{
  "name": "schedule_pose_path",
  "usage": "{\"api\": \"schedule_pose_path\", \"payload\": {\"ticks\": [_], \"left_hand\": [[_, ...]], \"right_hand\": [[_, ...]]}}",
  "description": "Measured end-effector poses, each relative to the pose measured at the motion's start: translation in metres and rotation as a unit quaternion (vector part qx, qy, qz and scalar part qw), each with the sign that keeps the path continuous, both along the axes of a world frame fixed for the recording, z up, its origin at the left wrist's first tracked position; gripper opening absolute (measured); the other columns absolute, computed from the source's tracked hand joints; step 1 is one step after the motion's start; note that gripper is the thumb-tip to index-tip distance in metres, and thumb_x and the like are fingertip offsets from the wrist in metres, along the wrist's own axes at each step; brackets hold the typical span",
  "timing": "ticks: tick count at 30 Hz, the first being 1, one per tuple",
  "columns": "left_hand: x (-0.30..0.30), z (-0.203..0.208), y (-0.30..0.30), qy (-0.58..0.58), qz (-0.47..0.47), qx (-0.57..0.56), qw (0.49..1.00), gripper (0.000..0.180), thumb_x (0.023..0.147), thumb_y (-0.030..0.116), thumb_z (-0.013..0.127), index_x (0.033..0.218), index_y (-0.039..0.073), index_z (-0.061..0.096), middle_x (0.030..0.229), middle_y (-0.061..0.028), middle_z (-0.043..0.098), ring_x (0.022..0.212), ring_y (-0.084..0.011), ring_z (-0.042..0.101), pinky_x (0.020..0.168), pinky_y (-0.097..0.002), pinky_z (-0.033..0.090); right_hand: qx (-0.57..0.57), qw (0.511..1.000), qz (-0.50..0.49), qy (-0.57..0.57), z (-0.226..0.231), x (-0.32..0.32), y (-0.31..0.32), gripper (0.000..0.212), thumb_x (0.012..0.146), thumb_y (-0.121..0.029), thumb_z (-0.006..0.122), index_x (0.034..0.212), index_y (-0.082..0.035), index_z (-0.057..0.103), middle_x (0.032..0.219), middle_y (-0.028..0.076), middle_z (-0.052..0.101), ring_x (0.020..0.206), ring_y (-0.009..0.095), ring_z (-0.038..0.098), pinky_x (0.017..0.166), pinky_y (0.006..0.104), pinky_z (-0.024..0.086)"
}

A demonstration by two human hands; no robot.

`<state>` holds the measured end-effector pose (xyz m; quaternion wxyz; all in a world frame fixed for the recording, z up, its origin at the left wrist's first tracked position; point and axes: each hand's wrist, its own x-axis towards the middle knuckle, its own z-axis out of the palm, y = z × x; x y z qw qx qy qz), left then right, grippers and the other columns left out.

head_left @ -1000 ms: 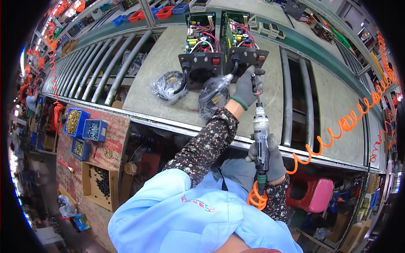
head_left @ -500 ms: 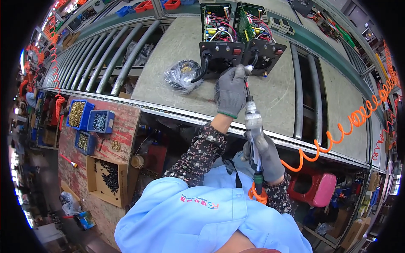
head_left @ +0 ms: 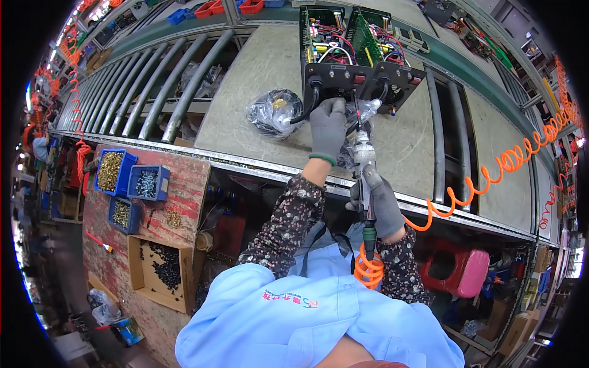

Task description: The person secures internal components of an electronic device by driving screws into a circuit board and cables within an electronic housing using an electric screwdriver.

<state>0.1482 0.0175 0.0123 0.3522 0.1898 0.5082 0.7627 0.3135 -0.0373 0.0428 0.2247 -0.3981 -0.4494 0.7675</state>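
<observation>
My right hand (head_left: 383,208), in a grey glove, is closed around an air screwdriver (head_left: 364,153) with a pale body. Its thin bit points away from me and reaches the lower right edge of the left black panel (head_left: 334,76). My left hand (head_left: 328,129), also gloved, is closed just left of the bit, at the front of that panel; whatever its fingers pinch is hidden. Both black-fronted electronic units, the left one and the right one (head_left: 402,86), stand side by side, with green circuit boards (head_left: 363,46) and coloured wires exposed.
A bagged black cable coil (head_left: 274,113) lies left of the units, and clear plastic (head_left: 368,110) hangs by the right one. An orange coiled hose (head_left: 454,199) stretches rightward. Metal rollers (head_left: 175,92) flank the bench. Blue screw bins (head_left: 147,183) and a cardboard box (head_left: 161,273) sit lower left.
The screwdriver's bit has gone from the right unit to the left unit's lower right edge. My left hand has come away from the bit. The whole view has shifted slightly.
</observation>
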Motion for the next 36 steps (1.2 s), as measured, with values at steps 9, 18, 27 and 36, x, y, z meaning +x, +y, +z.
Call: {"api": "schedule_pose_path", "payload": {"ticks": [9, 18, 27, 36], "left_hand": [[-0.004, 0.01, 0.005, -0.027, -0.054, 0.003, 0.998, 0.016, 0.084, 0.013, 0.05, 0.087, 0.001, 0.06, 0.058, 0.0024, 0.047, 0.045, -0.0048, 0.038, 0.04, -0.0206, 0.031], [-0.004, 0.024, 0.013, -0.102, -0.125, -0.056, 0.985, 0.011, 0.084, 0.018, 0.052, 0.079, 0.009, 0.057, 0.052, 0.0041, 0.042, 0.036, -0.0057, 0.033, 0.033, -0.0197, 0.024], [-0.011, 0.017, 0.015, -0.164, -0.153, -0.031, 0.974, 0.018, 0.081, 0.015, 0.053, 0.063, 0.012, 0.049, 0.049, 0.0028, 0.041, 0.035, -0.0073, 0.034, 0.032, -0.0222, 0.024], [-0.012, 0.02, 0.017, -0.178, -0.146, -0.07, 0.971, 0.016, 0.08, 0.015, 0.053, 0.065, 0.012, 0.049, 0.049, 0.0036, 0.04, 0.035, -0.0068, 0.032, 0.033, -0.0218, 0.022]], "right_hand": [[0.025, 1.0, 0.014, -0.007, 0.0, 0.003, 0.001, 0.046, 0.082, -0.049, 0.048, 0.094, -0.005, 0.047, 0.065, 0.003, 0.05, 0.055, 0.01, 0.051, 0.053, 0.025, 0.05], [-0.289, 0.877, 0.08, 0.375, -0.026, 0.002, 0.005, 0.059, 0.078, -0.056, 0.05, 0.103, -0.003, 0.049, 0.067, 0.005, 0.05, 0.058, 0.015, 0.048, 0.061, 0.0335, 0.046], [-0.351, 0.826, 0.065, 0.435, -0.012, -0.008, -0.002, 0.063, 0.079, -0.062, 0.042, 0.099, -0.003, 0.049, 0.06, 0.0, 0.037, 0.052, 0.011, 0.036, 0.055, 0.0272, 0.037], [-0.16, 0.955, 0.008, 0.248, -0.025, -0.018, -0.009, 0.058, 0.08, -0.059, 0.044, 0.094, -0.004, 0.049, 0.063, 0.003, 0.048, 0.051, 0.014, 0.049, 0.05, 0.0272, 0.045]]}}
